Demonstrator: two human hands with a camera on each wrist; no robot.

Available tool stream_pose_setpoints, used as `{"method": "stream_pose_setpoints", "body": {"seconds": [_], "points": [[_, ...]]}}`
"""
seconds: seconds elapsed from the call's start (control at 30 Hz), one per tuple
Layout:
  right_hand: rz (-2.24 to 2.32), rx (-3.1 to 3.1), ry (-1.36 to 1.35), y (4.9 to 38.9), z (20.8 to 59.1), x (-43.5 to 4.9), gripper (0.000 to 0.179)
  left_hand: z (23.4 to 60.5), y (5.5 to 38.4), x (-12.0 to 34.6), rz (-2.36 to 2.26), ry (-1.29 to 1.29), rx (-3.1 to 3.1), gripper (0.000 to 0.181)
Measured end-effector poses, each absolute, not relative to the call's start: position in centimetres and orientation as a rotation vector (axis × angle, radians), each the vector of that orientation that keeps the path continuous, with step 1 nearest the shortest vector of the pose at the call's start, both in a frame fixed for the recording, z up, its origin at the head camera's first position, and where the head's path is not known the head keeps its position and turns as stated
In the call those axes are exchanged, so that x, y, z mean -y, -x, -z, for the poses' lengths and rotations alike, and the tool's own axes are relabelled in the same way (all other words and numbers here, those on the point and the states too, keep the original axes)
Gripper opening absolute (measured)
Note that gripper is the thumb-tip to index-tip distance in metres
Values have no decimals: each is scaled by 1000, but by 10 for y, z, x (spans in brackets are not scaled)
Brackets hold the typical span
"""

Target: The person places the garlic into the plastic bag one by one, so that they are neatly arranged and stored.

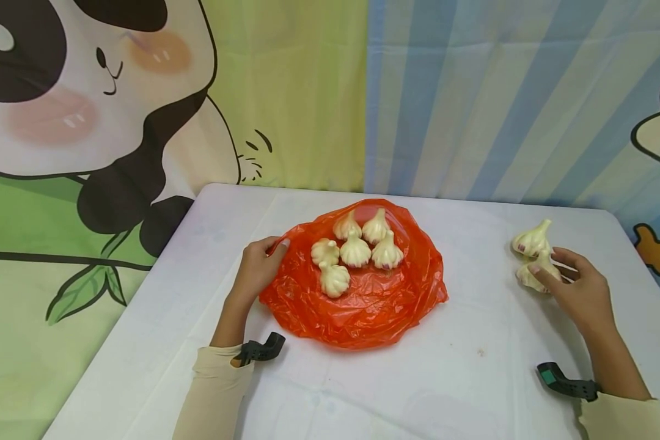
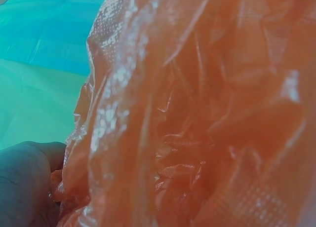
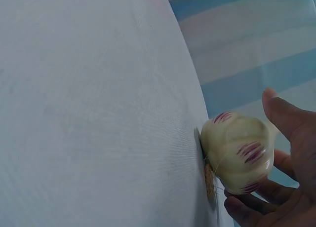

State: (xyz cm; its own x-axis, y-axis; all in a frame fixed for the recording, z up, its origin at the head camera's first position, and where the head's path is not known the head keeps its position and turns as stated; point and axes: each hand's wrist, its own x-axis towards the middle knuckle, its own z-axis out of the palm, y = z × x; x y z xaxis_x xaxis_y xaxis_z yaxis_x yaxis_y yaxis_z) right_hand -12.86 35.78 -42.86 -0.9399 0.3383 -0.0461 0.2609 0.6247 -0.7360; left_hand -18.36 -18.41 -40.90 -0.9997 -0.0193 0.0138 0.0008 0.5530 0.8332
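A red plastic bag (image 1: 374, 311) lies spread on the table, with several garlic bulbs (image 1: 355, 249) in its middle. At its left edge my left hand (image 1: 260, 269) pinches the rim between thumb and fingers; in the left wrist view the crinkled film hides most of that hand. Far to the right, two more bulbs sit close together: a rear one (image 1: 532, 238) and a front one (image 1: 535, 278). My right hand (image 1: 582, 290) is around the front bulb, fingers beside it. In the right wrist view, the thumb stands apart from a purple-streaked bulb (image 3: 239, 153).
A white cloth covers the table (image 1: 418, 391). Behind it hangs a printed curtain (image 1: 445, 110) with a panda and stripes. Dark wrist cameras sit on both forearms, near the beige sleeves.
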Motion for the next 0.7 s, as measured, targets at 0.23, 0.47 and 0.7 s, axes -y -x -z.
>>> {"method": "stream_pose_setpoints", "body": {"seconds": [0.23, 0.47, 0.7], "points": [[-1191, 2784, 498, 128, 429, -358, 80, 408, 183, 185, 1474, -1, 2748, 35], [-1153, 2791, 552, 128, 428, -358, 77, 408, 184, 185, 1474, 3, 2748, 35], [-1166, 2777, 646, 126, 427, -358, 78, 409, 184, 185, 1483, 13, 2738, 35]]}}
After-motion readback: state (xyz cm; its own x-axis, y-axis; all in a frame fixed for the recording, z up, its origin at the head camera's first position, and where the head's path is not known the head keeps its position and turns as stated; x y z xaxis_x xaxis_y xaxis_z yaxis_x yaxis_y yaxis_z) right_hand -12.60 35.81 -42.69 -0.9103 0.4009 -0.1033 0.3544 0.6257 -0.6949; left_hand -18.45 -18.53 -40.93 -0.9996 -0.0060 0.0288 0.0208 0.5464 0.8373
